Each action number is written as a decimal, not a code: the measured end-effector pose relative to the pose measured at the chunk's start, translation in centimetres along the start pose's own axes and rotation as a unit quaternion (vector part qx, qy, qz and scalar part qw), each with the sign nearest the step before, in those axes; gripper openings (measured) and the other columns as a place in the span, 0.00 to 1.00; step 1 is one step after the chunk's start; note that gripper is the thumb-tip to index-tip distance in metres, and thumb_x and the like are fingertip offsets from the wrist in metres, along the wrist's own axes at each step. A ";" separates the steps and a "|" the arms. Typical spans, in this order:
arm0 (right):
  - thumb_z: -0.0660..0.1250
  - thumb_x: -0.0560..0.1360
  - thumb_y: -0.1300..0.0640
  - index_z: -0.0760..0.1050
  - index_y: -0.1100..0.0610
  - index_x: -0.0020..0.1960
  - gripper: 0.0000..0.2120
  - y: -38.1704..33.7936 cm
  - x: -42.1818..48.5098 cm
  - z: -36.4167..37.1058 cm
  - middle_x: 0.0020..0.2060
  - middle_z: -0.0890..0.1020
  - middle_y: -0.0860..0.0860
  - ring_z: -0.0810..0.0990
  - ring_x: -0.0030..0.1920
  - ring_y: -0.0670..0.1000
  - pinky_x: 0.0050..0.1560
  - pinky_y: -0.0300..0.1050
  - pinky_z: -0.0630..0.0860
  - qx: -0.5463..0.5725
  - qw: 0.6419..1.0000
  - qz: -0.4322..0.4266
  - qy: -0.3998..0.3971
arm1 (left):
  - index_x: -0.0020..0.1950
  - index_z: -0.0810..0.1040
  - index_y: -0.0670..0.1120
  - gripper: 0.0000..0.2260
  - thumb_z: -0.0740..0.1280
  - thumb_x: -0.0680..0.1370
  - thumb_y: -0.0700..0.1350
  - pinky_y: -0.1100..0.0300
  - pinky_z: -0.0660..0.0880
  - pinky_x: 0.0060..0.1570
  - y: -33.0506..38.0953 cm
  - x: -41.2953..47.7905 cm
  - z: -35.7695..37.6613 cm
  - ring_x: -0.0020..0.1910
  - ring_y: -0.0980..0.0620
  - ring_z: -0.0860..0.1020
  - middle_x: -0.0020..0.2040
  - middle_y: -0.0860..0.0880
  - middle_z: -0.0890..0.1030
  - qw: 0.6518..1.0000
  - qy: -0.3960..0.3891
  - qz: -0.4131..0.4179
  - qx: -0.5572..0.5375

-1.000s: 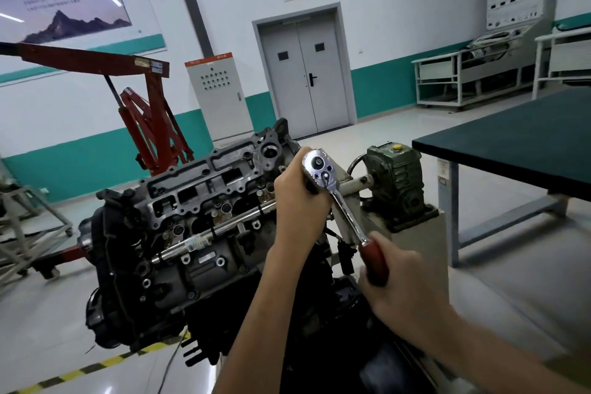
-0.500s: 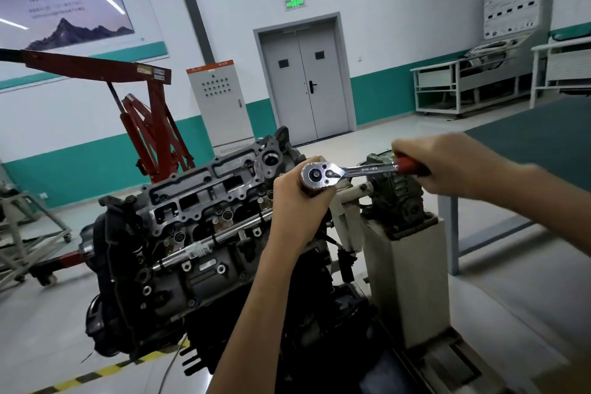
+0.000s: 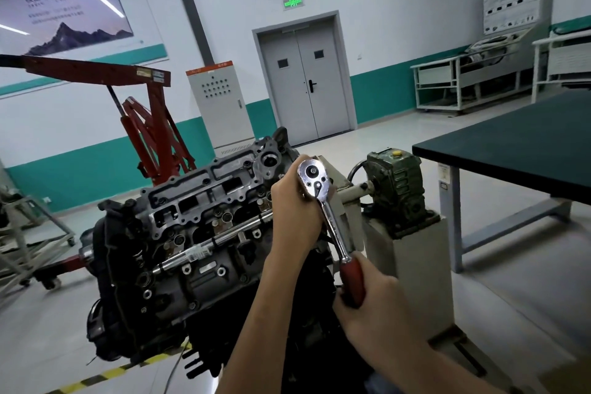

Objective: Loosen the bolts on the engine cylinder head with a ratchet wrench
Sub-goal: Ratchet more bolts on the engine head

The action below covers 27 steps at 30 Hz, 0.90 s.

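The engine [image 3: 179, 253] sits tilted on a stand, its grey cylinder head [image 3: 204, 198] facing me with several bolt holes showing. A chrome ratchet wrench [image 3: 323, 201] with a red handle stands at the head's right end. My left hand [image 3: 295, 211] grips the wrench just under its round ratchet head and hides the socket and the bolt. My right hand [image 3: 374, 301] grips the red handle, which points down and to the right towards me.
A green gearbox [image 3: 396, 192] on a pale pedestal stands right of the engine. A dark-topped workbench [image 3: 518, 150] lies further right. A red engine hoist [image 3: 150, 125] stands behind on the left, a grey cabinet [image 3: 217, 105] and double doors [image 3: 303, 80] beyond.
The handle has swung from pointing right, level with the ratchet head, back down towards me. My right hand went with it. My left hand has stayed at the ratchet head.
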State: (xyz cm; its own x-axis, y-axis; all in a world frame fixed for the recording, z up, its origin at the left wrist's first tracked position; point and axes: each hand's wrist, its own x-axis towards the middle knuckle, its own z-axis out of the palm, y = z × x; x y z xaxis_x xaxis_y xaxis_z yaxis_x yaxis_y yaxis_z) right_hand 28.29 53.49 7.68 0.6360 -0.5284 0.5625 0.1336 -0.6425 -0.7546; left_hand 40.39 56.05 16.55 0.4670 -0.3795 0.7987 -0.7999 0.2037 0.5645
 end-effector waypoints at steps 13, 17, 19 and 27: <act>0.67 0.67 0.63 0.71 0.57 0.46 0.09 -0.8 13.8 -13.9 0.31 0.72 0.46 0.71 0.29 0.49 0.30 0.38 0.68 -0.419 0.870 -0.237 -0.105 | 0.32 0.70 0.44 0.13 0.69 0.72 0.33 0.68 0.64 0.30 0.5 0.5 -0.4 0.28 0.58 0.65 0.28 0.53 0.71 0.999 -0.026 -0.031 -0.018; 0.68 0.68 0.64 0.71 0.56 0.48 0.11 0.2 12.7 -12.8 0.31 0.72 0.46 0.71 0.30 0.46 0.33 0.35 0.64 -0.401 0.885 -0.212 -0.105 | 0.33 0.71 0.49 0.14 0.70 0.72 0.34 0.67 0.65 0.30 0.2 0.2 -0.5 0.29 0.60 0.66 0.29 0.55 0.72 1.000 -0.007 -0.009 -0.010; 0.69 0.68 0.63 0.71 0.54 0.51 0.13 1.5 9.7 -11.1 0.30 0.71 0.43 0.70 0.29 0.40 0.31 0.29 0.64 -0.334 0.922 -0.159 -0.111 | 0.35 0.71 0.52 0.13 0.69 0.70 0.35 0.67 0.66 0.32 0.3 0.0 -0.2 0.30 0.59 0.68 0.31 0.56 0.74 1.000 0.008 0.012 -0.008; 0.67 0.64 0.65 0.65 0.46 0.35 0.17 -0.7 -0.3 0.1 0.26 0.75 0.36 0.72 0.24 0.38 0.24 0.23 0.62 0.006 1.000 0.019 -0.005 | 0.35 0.66 0.56 0.20 0.67 0.71 0.31 0.71 0.62 0.30 -0.2 -0.2 1.1 0.28 0.61 0.65 0.28 0.56 0.70 0.999 0.034 0.019 -0.032</act>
State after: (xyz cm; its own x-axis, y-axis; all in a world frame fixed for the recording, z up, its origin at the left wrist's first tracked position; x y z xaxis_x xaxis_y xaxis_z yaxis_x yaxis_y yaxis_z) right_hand 28.10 54.13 7.97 0.6482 -0.5464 0.5303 0.1189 -0.6153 -0.7793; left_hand 40.08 55.13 16.02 0.4623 -0.3083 0.8314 -0.7935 0.2747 0.5431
